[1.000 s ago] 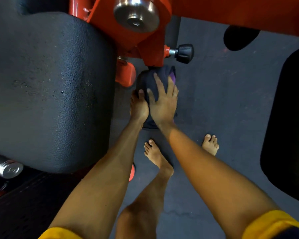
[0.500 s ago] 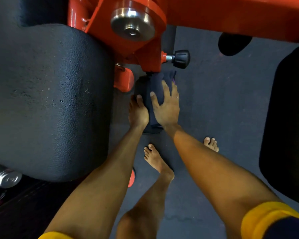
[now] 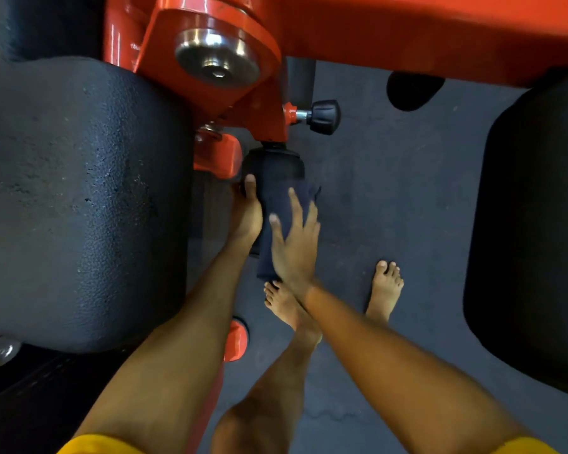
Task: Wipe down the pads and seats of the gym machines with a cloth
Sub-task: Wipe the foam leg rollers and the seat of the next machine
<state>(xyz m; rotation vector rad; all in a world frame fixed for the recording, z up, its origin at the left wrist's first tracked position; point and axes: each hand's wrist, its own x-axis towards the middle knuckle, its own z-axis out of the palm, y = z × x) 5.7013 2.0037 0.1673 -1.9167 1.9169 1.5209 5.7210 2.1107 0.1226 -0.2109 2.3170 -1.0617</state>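
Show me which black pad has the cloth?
The small roll pad in the middle, with the cloth under the right hand. The big left pad and right pad are bare.

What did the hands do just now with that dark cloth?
The right hand slid the dark cloth down the roller pad toward the person, fingers flat on it, baring the pad's top end. The left hand kept holding the pad's side; nothing was let go. The orange frame did not move.
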